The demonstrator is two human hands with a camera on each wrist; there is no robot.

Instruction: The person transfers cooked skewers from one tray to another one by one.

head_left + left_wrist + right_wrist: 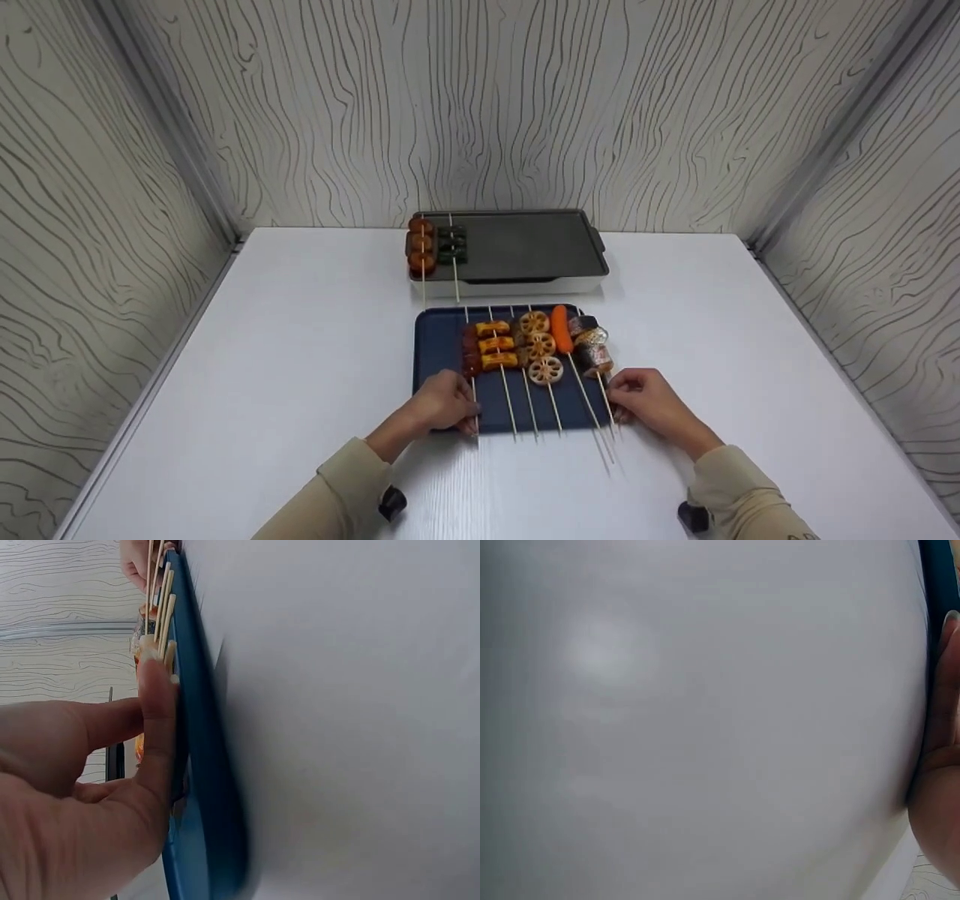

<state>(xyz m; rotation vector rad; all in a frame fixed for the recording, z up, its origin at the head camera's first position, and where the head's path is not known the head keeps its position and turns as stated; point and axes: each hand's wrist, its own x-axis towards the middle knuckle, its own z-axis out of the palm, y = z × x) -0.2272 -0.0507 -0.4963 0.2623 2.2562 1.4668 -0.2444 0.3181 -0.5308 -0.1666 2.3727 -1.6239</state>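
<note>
A blue tray [436, 337] lies on the table with several food skewers laid side by side on it. At its near left, my left hand [448, 403] pinches the stick end of the leftmost skewer, dark red meat pieces [470, 351]; in the left wrist view, the fingers [156, 727] are at the tray's front rim. My right hand [649, 397] grips the tray's near right corner with bent fingers, beside the rightmost skewer [592, 351]. Only part of that hand [939, 765] shows in the right wrist view, against the blue edge.
Behind the tray stands a dark griddle [532, 244], with a brown-orange skewer [422, 244] and a dark green skewer [452, 244] at its left. Yellow pieces [497, 345], lotus root slices [545, 370] and a sausage [560, 328] are on the tray's skewers. Patterned walls [480, 105] enclose the white table [315, 315].
</note>
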